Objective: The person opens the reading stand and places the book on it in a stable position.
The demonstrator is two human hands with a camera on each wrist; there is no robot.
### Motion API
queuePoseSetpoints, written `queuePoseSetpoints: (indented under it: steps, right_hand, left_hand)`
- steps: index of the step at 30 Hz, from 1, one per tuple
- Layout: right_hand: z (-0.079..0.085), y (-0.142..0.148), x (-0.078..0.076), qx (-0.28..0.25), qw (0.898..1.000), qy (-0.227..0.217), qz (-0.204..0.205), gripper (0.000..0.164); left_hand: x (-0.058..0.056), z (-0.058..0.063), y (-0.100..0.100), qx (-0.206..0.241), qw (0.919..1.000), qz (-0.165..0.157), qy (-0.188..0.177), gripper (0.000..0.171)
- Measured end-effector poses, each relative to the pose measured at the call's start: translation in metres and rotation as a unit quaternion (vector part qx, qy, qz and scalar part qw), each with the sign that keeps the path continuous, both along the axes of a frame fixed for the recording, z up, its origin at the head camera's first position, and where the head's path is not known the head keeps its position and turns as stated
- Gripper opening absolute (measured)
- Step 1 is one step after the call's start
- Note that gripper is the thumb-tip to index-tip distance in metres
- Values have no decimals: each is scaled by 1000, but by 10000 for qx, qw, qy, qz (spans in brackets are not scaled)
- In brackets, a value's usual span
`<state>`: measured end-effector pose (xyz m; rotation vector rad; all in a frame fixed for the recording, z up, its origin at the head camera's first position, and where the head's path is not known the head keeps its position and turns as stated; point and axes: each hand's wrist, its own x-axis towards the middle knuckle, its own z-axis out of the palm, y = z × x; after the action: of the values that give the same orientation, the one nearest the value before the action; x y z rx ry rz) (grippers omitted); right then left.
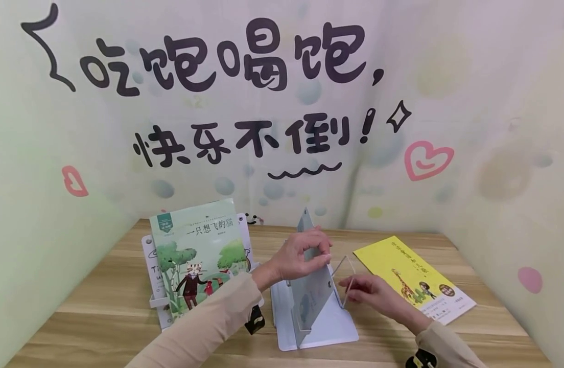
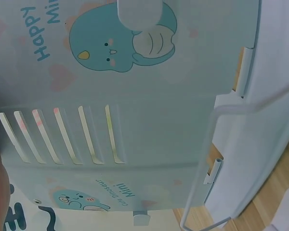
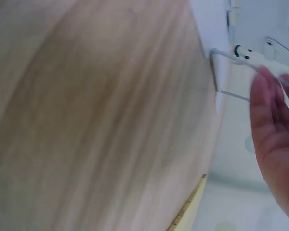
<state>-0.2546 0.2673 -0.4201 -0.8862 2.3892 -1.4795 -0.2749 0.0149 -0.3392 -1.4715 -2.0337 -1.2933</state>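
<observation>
A pale blue metal book stand (image 1: 316, 301) is on the table, its panel raised above a flat white base (image 1: 334, 327). My left hand (image 1: 300, 255) holds the panel near its upper edge. Dinosaur drawings and several slots mark the panel (image 2: 164, 130) in the left wrist view. To the right of the panel, my right hand (image 1: 376, 294) pinches the bent wire support (image 1: 348, 294) that rises from the base. In the right wrist view the fingers (image 3: 262, 98) of that hand are on the wire (image 3: 229, 55); its lower corner is near the base.
On the left, a green picture book (image 1: 194, 235) leans on another white stand (image 1: 149, 260). A yellow book (image 1: 388, 260) lies flat at the right, just beyond my right hand. Behind the wooden table (image 1: 93, 312) hangs a printed cloth backdrop (image 1: 282, 102).
</observation>
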Motion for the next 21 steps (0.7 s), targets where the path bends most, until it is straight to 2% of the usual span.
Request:
queuePoseSetpoints:
  steps: [2, 4, 8, 11, 15, 21]
  right_hand:
    - [-5, -3, -3, 202, 9986, 289, 405, 24]
    - [-7, -7, -5, 435, 9958, 564, 583, 19]
    - [-7, -15, -6, 1155, 9885, 895, 393, 7]
    - [-5, -19, -5, 1507, 9858, 693, 254, 6]
    - [-6, -22, -4, 1424, 9889, 307, 281, 6]
    - [-10, -22, -5, 1356, 9894, 425, 292, 4]
  left_hand:
    - [0, 0, 0, -3, 10000, -29, 33, 10]
    - [1, 0, 0, -21, 10000, -42, 80, 9]
    - [1, -1, 1, -26, 9999, -67, 113, 9]
    - [1, -1, 3, -18, 9999, -96, 107, 10]
    - [1, -3, 6, -18, 9999, -142, 84, 9]
    - [-1, -4, 10, -5, 9999, -111, 63, 10]
